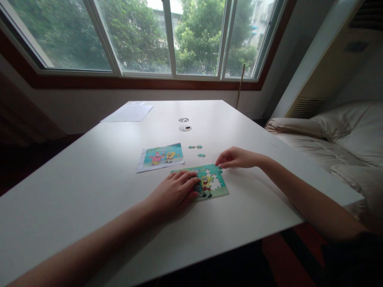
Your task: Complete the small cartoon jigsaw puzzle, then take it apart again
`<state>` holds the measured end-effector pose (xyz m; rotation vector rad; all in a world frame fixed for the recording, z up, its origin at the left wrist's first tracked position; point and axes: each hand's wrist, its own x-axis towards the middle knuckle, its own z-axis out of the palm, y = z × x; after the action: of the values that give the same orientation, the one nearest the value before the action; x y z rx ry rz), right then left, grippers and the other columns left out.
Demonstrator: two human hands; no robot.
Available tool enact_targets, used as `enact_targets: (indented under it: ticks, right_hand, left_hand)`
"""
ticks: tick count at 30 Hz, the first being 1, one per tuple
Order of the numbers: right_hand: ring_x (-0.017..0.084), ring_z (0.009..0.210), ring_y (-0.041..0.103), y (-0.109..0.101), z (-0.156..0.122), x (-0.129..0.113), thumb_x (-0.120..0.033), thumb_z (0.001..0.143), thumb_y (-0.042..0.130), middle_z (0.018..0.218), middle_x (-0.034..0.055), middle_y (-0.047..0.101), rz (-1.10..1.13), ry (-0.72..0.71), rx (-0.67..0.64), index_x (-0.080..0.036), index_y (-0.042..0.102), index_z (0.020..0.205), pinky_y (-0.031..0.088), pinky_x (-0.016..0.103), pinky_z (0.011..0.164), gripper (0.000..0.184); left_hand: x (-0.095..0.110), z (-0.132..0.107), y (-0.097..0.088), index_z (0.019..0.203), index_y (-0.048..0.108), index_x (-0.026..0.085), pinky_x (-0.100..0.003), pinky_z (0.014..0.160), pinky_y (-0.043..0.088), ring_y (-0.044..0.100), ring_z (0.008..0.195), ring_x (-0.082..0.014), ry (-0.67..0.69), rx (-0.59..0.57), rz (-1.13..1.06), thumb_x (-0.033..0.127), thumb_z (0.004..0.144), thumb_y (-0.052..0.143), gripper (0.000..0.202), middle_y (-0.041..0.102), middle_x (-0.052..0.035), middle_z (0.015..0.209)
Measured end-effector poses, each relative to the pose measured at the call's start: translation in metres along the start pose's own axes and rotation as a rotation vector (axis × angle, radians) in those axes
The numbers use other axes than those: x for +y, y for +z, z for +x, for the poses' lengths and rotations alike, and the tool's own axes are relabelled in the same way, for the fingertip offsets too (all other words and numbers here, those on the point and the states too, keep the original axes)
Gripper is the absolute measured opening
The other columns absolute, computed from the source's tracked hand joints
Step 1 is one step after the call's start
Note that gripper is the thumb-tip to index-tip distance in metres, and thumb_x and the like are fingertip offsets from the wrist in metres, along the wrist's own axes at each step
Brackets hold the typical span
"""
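Observation:
A partly assembled jigsaw puzzle (206,190) with a yellow cartoon figure lies on the white table. Its right side has a white gap with jagged edges. My left hand (179,187) rests flat over the puzzle's left part, fingers stretched out, hiding that portion. At the puzzle's upper right corner, my right hand (236,157) has thumb and fingers pinched together on a small teal puzzle piece (220,170), mostly covered by the fingertips. Several loose teal puzzle pieces (199,147) lie just beyond the puzzle. Left of them is a printed reference picture (163,155) with the cartoon figures.
Two small round discs (185,128) lie farther back on the white table (89,175). White paper sheets (127,113) are at the far left corner. A cream sofa (338,127) stands to the right, and a window (143,36) fills the far wall.

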<state>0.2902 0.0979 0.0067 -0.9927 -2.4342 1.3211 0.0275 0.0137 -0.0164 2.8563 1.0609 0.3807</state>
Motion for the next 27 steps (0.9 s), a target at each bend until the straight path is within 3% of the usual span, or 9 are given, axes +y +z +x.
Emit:
enact_targets:
  ticks: [13,27]
  right_hand:
    - [0.009,0.061,0.048,0.018,0.007,-0.011,-0.032,0.074,0.056,0.07,0.0023,0.061,-0.09,-0.088,0.026,-0.012,0.065,0.089,0.036,0.019,0.054,0.027]
    - [0.008,0.059,0.045,0.018,0.007,-0.014,-0.028,0.074,0.056,0.073,0.0025,0.062,-0.179,-0.092,0.039,-0.012,0.065,0.086,0.036,0.019,0.053,0.021]
  left_hand:
    - [-0.001,0.002,-0.001,0.115,0.045,0.02,-0.042,0.088,0.036,0.044,0.105,-0.0238,0.01,0.0,0.017,0.03,0.087,0.037,0.031,0.048,-0.008,0.118]
    - [-0.001,0.002,0.0,0.114,0.046,0.02,-0.043,0.088,0.036,0.044,0.105,-0.0241,0.018,0.023,0.003,0.03,0.087,0.038,0.03,0.049,-0.0088,0.117]
